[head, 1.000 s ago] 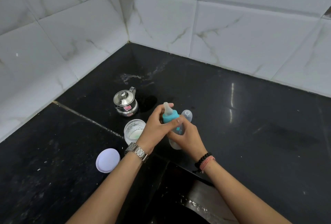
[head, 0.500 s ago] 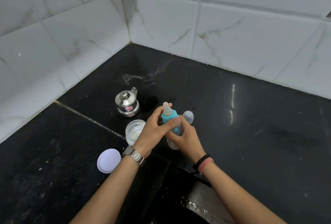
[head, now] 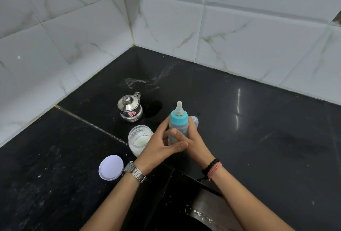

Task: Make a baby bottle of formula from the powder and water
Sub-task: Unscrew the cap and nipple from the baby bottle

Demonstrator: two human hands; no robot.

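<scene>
The baby bottle [head: 178,120] stands upright on the black counter, its teal collar and pale nipple fitted on top. My left hand [head: 159,144], with a steel watch on the wrist, wraps its fingers round the bottle's clear body from the left. My right hand [head: 196,141] grips the same body from the right and behind. The lower part of the bottle is hidden by my fingers. The open powder jar [head: 140,137], with white powder inside, stands just left of my left hand.
A small steel kettle [head: 130,108] with its lid on stands behind the jar. The jar's white lid [head: 111,167] lies by my left wrist. A clear bottle cap [head: 194,120] sits right behind the bottle. A dark sink [head: 186,210] opens below my arms. Tiled walls meet at the corner.
My left hand has slid down from the teal collar to the bottle's body, leaving collar and nipple uncovered. My right hand keeps its grip.
</scene>
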